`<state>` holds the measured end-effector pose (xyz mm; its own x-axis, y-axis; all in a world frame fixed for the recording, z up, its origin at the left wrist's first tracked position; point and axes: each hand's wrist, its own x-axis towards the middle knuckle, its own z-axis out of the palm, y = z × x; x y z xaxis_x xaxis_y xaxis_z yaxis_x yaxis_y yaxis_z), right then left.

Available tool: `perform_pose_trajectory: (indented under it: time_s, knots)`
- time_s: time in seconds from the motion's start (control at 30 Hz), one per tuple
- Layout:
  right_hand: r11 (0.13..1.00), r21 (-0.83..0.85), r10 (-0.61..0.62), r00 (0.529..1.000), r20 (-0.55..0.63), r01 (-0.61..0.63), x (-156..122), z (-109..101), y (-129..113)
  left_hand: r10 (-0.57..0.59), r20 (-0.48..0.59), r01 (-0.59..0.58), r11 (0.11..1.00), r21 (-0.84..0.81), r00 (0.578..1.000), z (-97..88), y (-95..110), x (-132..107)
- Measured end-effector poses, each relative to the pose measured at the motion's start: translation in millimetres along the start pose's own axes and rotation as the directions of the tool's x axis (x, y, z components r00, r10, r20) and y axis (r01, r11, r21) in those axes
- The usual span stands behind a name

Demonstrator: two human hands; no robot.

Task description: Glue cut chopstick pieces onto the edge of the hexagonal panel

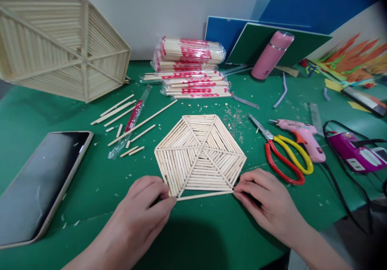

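Between the two hands, flat on the green table [99, 189], lies a single thin wooden stick [205, 196], running left to right just beside the near edge of a hexagonal panel [200, 155] made of many sticks laid in six wedges. Stick and panel edge look nearly touching; a hairline gap shows along part of the length. Left hand [144, 209]: fingers curled, fingertips pinching the stick's left end at the panel's near-left corner. Right hand [266, 201]: fingers likewise drawn together, tips pinched on the stick's right end at the near-right corner. Both wrists enter from the bottom edge of the view.

Right of the panel: scissors [284, 153] with one red and one yellow handle, blades pointing up-left; beyond them a pink glue gun [302, 135], then a purple device [353, 153] with black cable. Sawdust and chips lie scattered near the panel's upper right. Left of the panel: loose cut sticks [121, 114] and an opened chopstick wrapper [133, 118]. Far left: a tablet [39, 185], screen dark. Behind the panel: stacked packs of wrapped chopsticks [190, 66]. Back right: a pink flask [272, 54] lying tilted against coloured boards. Top left: a large stick-built hexagonal structure [60, 44].
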<state>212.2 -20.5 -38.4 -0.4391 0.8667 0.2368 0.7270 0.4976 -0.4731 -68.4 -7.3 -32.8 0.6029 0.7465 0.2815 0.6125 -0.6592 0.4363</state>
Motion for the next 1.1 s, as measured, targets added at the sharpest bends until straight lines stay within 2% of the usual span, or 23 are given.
perform_pose_trajectory:
  time_s: [0.13,0.23,0.3,0.37,0.47,0.63,0.8,1.1]
  knots:
    - [1.0,-0.01,-0.022,1.0,-0.011,0.022,-1,0,1,-0.002,0.011,0.002,0.999,0.044,1.0,-3.4,1,1]
    - [1.0,-0.004,-0.024,1.0,-0.003,0.024,0,0,1,-0.02,-0.031,0.022,0.997,0.08,0.999,-4.6,7,4]
    - [1.0,0.003,-0.016,1.0,0.001,0.016,0,0,1,0.012,-0.071,-0.005,0.996,0.089,0.997,-2.4,13,8]
    - [1.0,0.003,-0.012,1.0,0.003,0.012,1,0,1,0.088,-0.034,-0.082,0.988,0.134,0.996,2.5,21,16]
    - [1.0,-0.002,-0.016,1.0,0.006,0.016,1,0,1,0.196,0.141,-0.225,0.946,0.233,0.97,12.2,31,32]
    - [1.0,-0.002,0.004,1.0,0.014,-0.004,2,-1,0,0.265,0.278,-0.329,0.919,0.217,0.923,23.0,34,47]
    - [1.0,0.006,0.019,1.0,0.013,-0.019,2,-1,-1,0.236,0.333,-0.304,0.937,0.171,0.913,25.7,31,45]
    - [1.0,-0.017,0.016,1.0,0.016,-0.016,2,-1,-1,0.244,0.336,-0.306,0.941,0.144,0.91,26.6,32,47]
